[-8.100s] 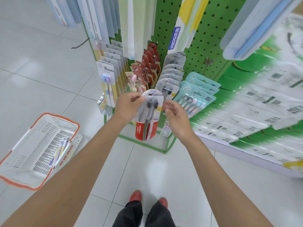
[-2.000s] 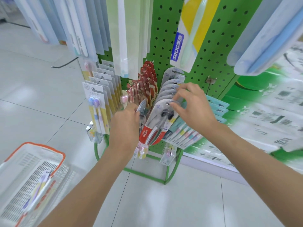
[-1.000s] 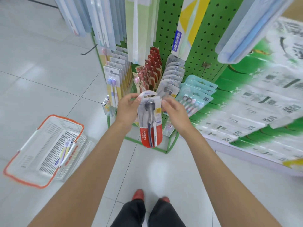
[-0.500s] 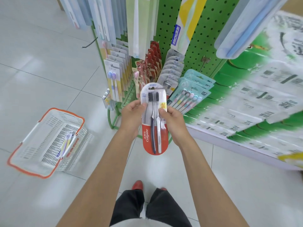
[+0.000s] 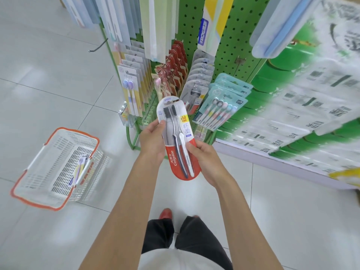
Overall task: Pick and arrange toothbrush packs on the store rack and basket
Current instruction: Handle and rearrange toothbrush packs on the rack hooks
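Here, left hand (image 5: 153, 142) and right hand (image 5: 205, 159) both grip one toothbrush pack (image 5: 174, 121), held mid-air.
Its long axis runs away from the person, red end nearest, bristle heads toward the green rack (image 5: 229, 45); the basket (image 5: 31, 182) sits on the floor, left.

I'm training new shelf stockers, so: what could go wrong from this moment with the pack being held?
The Colgate pack is held only at its edges by the left hand and right hand; it might slip onto the tiles. The basket sits low, off to the left, so a toss could miss. Hooks on the rack look crowded; rehanging may dislodge neighbours.
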The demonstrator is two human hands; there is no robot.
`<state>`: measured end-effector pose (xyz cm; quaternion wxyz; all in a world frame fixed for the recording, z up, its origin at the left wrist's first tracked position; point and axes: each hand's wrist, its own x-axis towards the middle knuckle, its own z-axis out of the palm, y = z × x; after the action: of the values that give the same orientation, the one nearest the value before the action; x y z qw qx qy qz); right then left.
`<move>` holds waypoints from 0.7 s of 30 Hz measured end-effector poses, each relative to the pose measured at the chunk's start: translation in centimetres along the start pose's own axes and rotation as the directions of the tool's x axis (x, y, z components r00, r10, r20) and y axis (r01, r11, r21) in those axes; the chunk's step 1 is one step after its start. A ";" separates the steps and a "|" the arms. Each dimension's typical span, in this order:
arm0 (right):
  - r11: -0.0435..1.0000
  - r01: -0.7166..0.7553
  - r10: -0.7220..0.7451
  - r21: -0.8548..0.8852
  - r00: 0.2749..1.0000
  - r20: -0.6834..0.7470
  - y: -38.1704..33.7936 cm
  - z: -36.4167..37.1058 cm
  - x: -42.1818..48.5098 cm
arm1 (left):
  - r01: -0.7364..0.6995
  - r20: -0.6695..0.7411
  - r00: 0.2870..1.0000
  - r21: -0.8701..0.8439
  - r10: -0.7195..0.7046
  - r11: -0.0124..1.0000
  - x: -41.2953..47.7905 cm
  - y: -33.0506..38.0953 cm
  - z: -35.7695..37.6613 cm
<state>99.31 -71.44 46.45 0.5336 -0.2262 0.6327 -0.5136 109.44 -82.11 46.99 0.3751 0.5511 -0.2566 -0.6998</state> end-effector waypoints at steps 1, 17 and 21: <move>0.998 0.025 -0.028 -0.053 0.999 -0.045 0.2 0.0 -0.1 | -0.010 0.007 1.000 0.002 0.010 1.000 0.1 -0.2 -0.1; 0.990 -0.023 0.018 -0.137 0.999 -0.036 2.3 0.1 -0.9 | 0.068 0.194 0.978 0.073 -0.081 0.995 -0.7 -1.6 -0.7; 0.997 -0.048 0.050 -0.059 0.999 0.020 2.9 -0.2 -1.1 | 0.077 0.164 0.983 0.066 -0.087 0.995 -0.8 -1.6 -0.7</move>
<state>100.23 -69.35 44.35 0.5460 -0.2316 0.6469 -0.4793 109.85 -80.53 46.01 0.3068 0.5116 -0.2845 -0.7504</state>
